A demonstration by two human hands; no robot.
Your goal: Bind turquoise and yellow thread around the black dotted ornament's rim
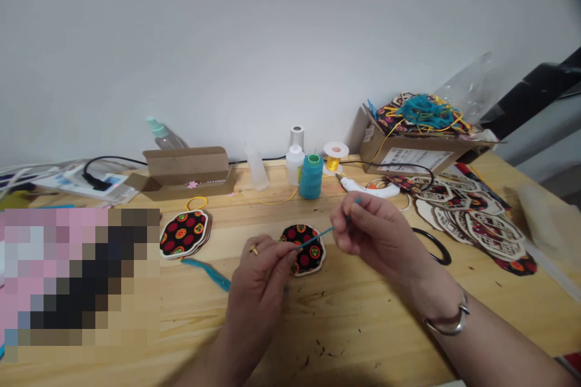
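Both my hands hold a short length of teal cord (318, 237) stretched between them above the wooden table (363, 314). My left hand (263, 272) pinches its lower end; my right hand (372, 227) pinches the upper end, whose tip pokes out by the fingers. Under the cord lies a round fabric-covered piece (303, 248), black with red and orange dots. A stack of similar pieces (184, 233) lies to the left, with a teal tassel strip (209, 272) near it.
A teal thread cone (311, 176), a white glue bottle (295, 164), a yellow thread spool (334, 157) and a glue gun (370, 188) stand behind. An open cardboard box (181, 172) sits left, a box of scraps (413, 133) right, patterned cutouts (476, 221) beside a black ring (436, 248).
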